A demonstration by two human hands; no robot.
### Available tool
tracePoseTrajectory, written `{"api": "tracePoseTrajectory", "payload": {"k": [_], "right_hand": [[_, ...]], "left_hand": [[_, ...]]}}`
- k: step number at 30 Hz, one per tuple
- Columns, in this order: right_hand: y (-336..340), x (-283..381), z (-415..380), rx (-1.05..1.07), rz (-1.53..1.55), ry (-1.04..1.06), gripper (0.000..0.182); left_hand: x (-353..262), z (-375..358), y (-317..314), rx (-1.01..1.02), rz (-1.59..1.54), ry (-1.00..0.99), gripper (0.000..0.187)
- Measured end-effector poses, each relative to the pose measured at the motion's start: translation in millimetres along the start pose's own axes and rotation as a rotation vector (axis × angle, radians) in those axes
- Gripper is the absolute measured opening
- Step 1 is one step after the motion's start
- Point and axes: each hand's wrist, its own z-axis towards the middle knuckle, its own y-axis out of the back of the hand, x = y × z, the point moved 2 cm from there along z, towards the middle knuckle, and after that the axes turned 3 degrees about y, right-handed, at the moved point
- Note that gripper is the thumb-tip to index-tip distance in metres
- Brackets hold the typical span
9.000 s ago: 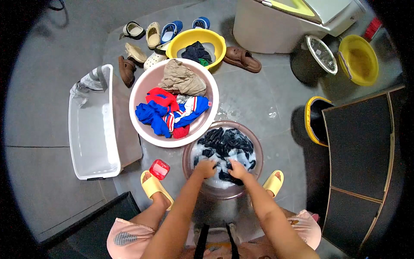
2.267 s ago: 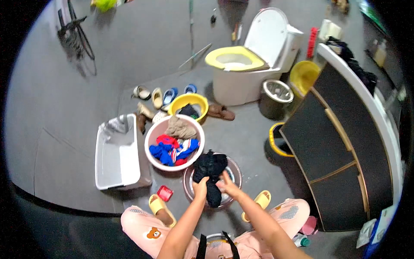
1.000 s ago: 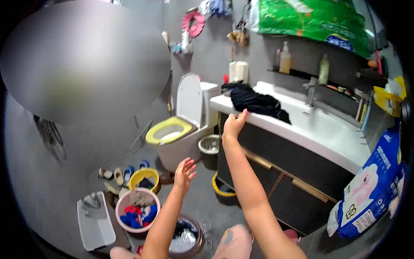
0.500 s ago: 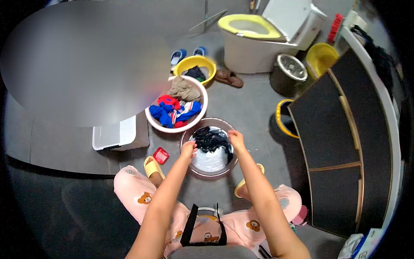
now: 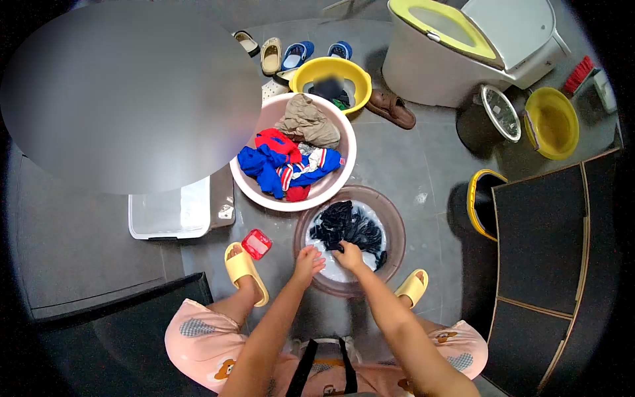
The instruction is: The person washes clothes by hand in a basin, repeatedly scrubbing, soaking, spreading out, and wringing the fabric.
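Observation:
Between my feet stands a translucent brownish basin [image 5: 395, 231] holding whitish, sudsy water. A dark wet garment [image 5: 360, 228] lies bunched in it. My right hand [image 5: 349, 255] reaches over the near side, its fingers closed on the lower edge of the dark garment. My left hand [image 5: 308, 263] is over the basin's left near rim, fingers apart, with nothing in it. The garment's exact kind cannot be made out.
A pink tub [image 5: 347, 149] of red, blue and beige clothes touches the basin's far side. Behind it sits a yellow basin [image 5: 362, 83]. A red dish [image 5: 256, 244] and a clear box [image 5: 170, 208] are left. Bins [image 5: 489, 126] and a dark cabinet [image 5: 539, 238] stand right.
The view has shifted. My right hand has moved from the basin's right rim inward to the garment and closed on it. My left hand stays by the left rim.

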Motion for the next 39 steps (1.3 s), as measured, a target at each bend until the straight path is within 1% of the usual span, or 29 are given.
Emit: {"api": "tracePoseTrajectory", "payload": {"k": [1, 3, 4, 5, 7, 8, 9, 10, 12, 13, 14, 15, 16, 17, 18, 20, 21, 22, 24, 25, 28, 29, 32, 33, 34, 35, 36, 37, 39], "right_hand": [[11.3, 15.2, -10.6, 0.005, 0.064, 0.020, 0.030], [28.3, 30.1, -30.2, 0.017, 0.158, 0.055, 0.035], [41.5, 41.4, -40.3, 0.090, 0.244, 0.063, 0.032], [45.3, 47.0, -49.6, 0.176, 0.432, 0.028, 0.028], [48.6, 55.2, -68.9, 0.372, 0.764, -0.055, 0.020], [51.8, 60.2, -77.7, 0.412, 0.836, -0.076, 0.018], [49.7, 54.6, -81.7, 0.425, 0.796, -0.099, 0.018], [47.9, 48.5, -84.8, 0.438, 0.757, -0.120, 0.018], [65.1, 45.8, -86.5, 0.285, 0.718, -0.245, 0.020], [67.0, 31.3, -85.0, 0.129, 0.667, -0.325, 0.022], [68.1, 19.1, -83.8, -0.137, 0.696, -0.360, 0.023], [64.0, -1.5, -79.0, -0.313, 0.757, -0.220, 0.024], [83.2, 5.7, -80.0, -0.383, 0.731, -0.269, 0.022], [90.9, 4.8, -76.2, -0.512, 0.796, -0.245, 0.023], [113.8, 24.5, -79.1, -0.582, 0.893, -0.233, 0.027], [136.8, 37.8, -81.6, -0.619, 0.908, -0.249, 0.030], [144.5, 41.5, -80.7, -0.701, 0.815, -0.118, 0.031], [151.4, 42.4, -81.2, -0.717, 0.804, -0.104, 0.032], [167.2, 43.3, -82.9, -0.746, 0.782, -0.081, 0.033], [175.0, 45.4, -83.3, -0.732, 0.780, -0.038, 0.033], [195.4, 63.8, -91.4, -0.776, 0.800, 0.021, 0.033], [200.6, 70.3, -95.9, -0.772, 0.791, 0.037, 0.032], [197.1, 74.5, -102.9, -0.646, 0.717, -0.044, 0.027], [190.9, 76.4, -103.3, -0.562, 0.743, -0.006, 0.020], [184.0, 75.5, -99.9, -0.501, 0.605, 0.113, 0.021], [180.6, 70.7, -104.6, -0.420, 0.292, 0.107, 0.025], [184.5, 78.6, -110.6, -0.337, -0.021, 0.102, 0.028], [184.7, 78.2, -108.3, -0.221, -0.140, 0.007, 0.028], [200.4, 91.6, -113.4, -0.310, -0.016, 0.044, 0.027]], "left_hand": [[-1.4, 0.6, -9.5, -0.038, -0.018, 0.047, 0.060], [-10.4, -4.4, -25.1, 0.008, 0.021, 0.136, 0.071], [-10.8, -7.2, -29.6, 0.030, 0.043, 0.178, 0.077], [22.0, 35.9, -18.5, 0.101, -0.127, 0.090, 0.071], [56.8, 83.9, 2.4, -0.061, 0.032, 0.026, 0.060], [66.0, 92.0, 4.9, -0.138, 0.108, -0.009, 0.054], [22.1, 31.4, -26.6, -0.342, 0.106, 0.006, 0.042], [17.5, 27.3, -26.9, -0.319, 0.091, 0.012, 0.038], [53.7, 87.6, 5.1, -0.253, -0.226, 0.066, 0.032], [37.8, 70.8, -2.0, -0.261, -0.231, -0.007, 0.028], [20.7, 54.0, -9.8, -0.268, -0.236, -0.081, 0.024], [0.4, 29.2, -20.2, -0.276, -0.241, -0.153, 0.019], [-18.8, 4.5, -32.4, -0.225, -0.259, -0.182, 0.018], [-38.8, -19.7, -46.5, -0.169, -0.276, -0.213, 0.016], [-51.4, -33.5, -56.0, -0.112, -0.290, -0.239, 0.014], [-68.3, -43.7, -66.3, 0.027, -0.277, -0.327, 0.012], [-78.5, -50.7, -71.8, 0.097, -0.270, -0.373, 0.010], [-88.1, -58.3, -75.0, 0.099, -0.261, -0.432, 0.010], [-108.4, -83.7, -83.6, 0.114, -0.196, -0.440, 0.009], [-117.2, -97.6, -88.4, 0.162, -0.173, -0.492, 0.011], [-137.8, -140.8, -103.8, 0.289, -0.087, -0.525, 0.007], [-144.3, -157.3, -111.2, 0.321, -0.103, -0.530, 0.008], [-152.4, -182.0, -127.0, 0.390, -0.147, -0.537, 0.009], [-154.6, -182.3, -128.9, 0.394, -0.149, -0.542, 0.009], [-155.9, -182.5, -129.3, 0.396, -0.149, -0.546, 0.009], [-154.1, -177.5, -129.0, 0.425, -0.106, -0.552, 0.011], [-150.9, -180.3, -129.1, 0.397, -0.057, -0.519, 0.013], [-146.9, -174.5, -125.0, 0.393, -0.045, -0.508, 0.014], [-139.3, -163.3, -114.8, 0.373, -0.075, -0.477, 0.015]]}}
